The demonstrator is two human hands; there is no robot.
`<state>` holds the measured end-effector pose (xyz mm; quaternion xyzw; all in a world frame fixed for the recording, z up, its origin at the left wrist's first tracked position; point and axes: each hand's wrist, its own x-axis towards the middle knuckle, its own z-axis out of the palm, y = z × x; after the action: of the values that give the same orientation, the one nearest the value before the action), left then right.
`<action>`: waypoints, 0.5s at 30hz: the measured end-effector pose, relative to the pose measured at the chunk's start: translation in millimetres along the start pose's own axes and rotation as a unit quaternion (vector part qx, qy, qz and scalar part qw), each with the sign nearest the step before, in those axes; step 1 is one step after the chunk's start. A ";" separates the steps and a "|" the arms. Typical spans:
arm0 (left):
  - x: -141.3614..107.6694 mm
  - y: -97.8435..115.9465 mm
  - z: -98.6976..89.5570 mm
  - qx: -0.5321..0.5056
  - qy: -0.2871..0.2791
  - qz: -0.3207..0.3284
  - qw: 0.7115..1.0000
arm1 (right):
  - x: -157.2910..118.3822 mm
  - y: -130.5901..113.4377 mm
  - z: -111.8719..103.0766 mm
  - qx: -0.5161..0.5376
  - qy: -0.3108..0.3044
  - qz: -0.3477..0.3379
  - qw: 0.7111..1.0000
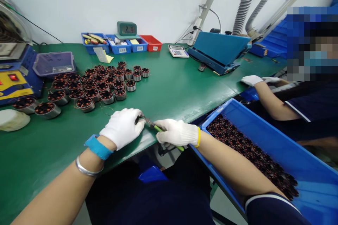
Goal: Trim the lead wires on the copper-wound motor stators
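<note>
My left hand, in a white glove, is closed around a small dark motor stator just above the front edge of the green table. Fingers cover most of that stator. My right hand, also gloved, grips a pair of green-handled cutting pliers. The pliers' metal jaws point left and reach the stator at my left fingertips; whether they are closed on a wire is too small to tell. Further left on the table stand many copper-wound stators in metal rings, with thin loose wires sticking out.
A long blue bin of dark wound stators lies to my right. Along the wall are small blue trays, a red tray, a clock and a calculator. A co-worker's gloved hands rest at the far right.
</note>
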<state>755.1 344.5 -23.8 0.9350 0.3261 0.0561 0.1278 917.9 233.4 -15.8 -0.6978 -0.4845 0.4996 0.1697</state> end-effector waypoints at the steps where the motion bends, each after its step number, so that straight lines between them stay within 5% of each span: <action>1: -0.9 -1.7 -2.4 -0.044 0.047 -0.024 0.998 | 1.8 -2.7 -3.3 -0.118 0.046 -0.008 0.992; 4: -0.4 -9.7 -11.9 -0.201 0.231 -0.087 0.948 | 10.6 -6.5 -9.3 -0.382 0.175 -0.013 0.907; 7: 4.1 -19.4 -22.5 -0.285 0.337 -0.137 0.887 | 20.7 -8.7 -8.4 -0.450 0.225 -0.028 0.864; 13: 11.4 -47.4 -28.1 -0.266 0.278 -0.232 0.893 | 45.5 -39.7 22.8 -0.448 0.205 -0.307 0.814; 15: 13.2 -60.2 -24.6 -0.236 0.257 -0.234 0.907 | 56.4 -51.2 34.0 -0.462 0.157 -0.307 0.817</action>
<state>724.9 403.2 -16.5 0.7273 0.5345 0.3386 0.2658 864.5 296.9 -24.1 -0.5777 -0.8147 0.0226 0.0455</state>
